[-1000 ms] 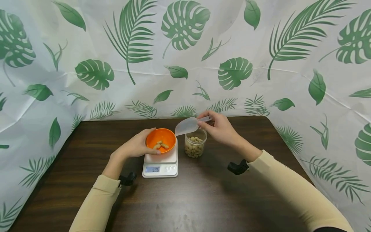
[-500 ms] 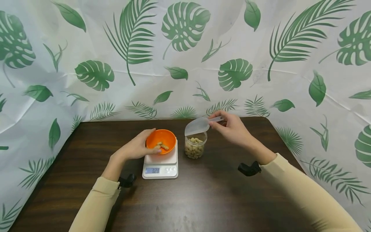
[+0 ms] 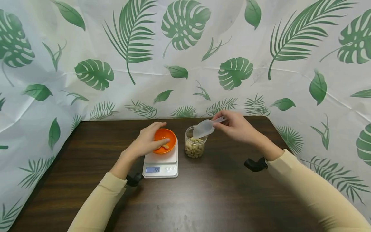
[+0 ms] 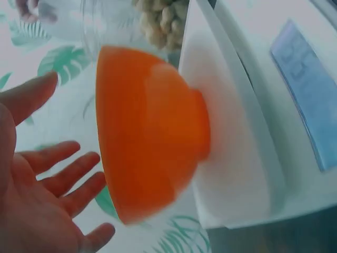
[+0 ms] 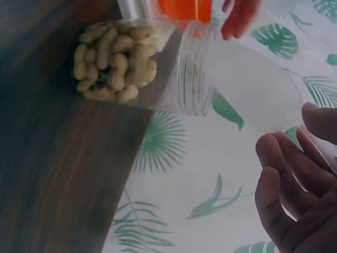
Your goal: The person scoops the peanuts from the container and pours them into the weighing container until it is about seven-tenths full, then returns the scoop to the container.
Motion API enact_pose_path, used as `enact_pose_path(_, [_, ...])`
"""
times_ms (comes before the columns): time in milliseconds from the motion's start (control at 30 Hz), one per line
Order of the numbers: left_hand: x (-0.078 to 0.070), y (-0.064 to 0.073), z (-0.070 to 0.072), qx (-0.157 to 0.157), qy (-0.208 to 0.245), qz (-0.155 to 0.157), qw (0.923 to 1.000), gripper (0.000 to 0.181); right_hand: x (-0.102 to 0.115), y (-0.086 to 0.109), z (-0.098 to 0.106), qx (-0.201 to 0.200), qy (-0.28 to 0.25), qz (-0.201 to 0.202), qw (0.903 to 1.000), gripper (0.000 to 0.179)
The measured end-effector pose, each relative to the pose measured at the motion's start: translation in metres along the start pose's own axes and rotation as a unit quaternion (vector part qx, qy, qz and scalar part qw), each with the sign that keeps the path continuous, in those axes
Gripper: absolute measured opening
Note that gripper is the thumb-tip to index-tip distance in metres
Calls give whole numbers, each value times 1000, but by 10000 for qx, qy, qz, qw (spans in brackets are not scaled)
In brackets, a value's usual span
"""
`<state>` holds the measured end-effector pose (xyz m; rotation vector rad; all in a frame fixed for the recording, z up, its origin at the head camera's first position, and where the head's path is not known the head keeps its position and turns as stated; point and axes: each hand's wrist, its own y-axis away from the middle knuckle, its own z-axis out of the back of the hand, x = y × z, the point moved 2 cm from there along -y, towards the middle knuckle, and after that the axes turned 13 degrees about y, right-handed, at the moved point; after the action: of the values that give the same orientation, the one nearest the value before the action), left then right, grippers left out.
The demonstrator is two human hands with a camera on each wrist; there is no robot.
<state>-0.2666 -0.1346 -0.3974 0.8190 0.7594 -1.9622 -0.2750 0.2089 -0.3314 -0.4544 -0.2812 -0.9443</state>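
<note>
An orange bowl (image 3: 171, 137) with a few peanuts (image 3: 165, 146) in it stands on a white kitchen scale (image 3: 160, 174). My left hand (image 3: 144, 141) hovers over the bowl's left side, fingers spread. In the left wrist view its fingers lie just off the rim, around nothing. My right hand (image 3: 236, 127) pinches the handle of a translucent scoop (image 3: 203, 128). The scoop's blade tilts down over the mouth of a clear jar (image 5: 174, 63) of peanuts (image 5: 116, 63), which stands right of the scale. No peanuts show in the scoop.
The dark wooden table (image 3: 185, 206) reaches back to a white curtain (image 3: 191, 71) with green leaves. A black wrist mount (image 3: 134, 179) sits under the left wrist, and another mount (image 3: 255, 165) under the right. The scale's display (image 3: 152, 169) shows digits.
My left hand has let go of the bowl and lifted up and rightward over it. The scoop has moved right, from beside the bowl to over the jar, and tipped down. The display's number has dropped.
</note>
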Motion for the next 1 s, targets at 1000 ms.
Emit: enact_pose_path(1000, [-31, -43, -44, 869, -412, 217, 9951, 78, 23, -24, -27, 622, 2080, 641, 9740, 15])
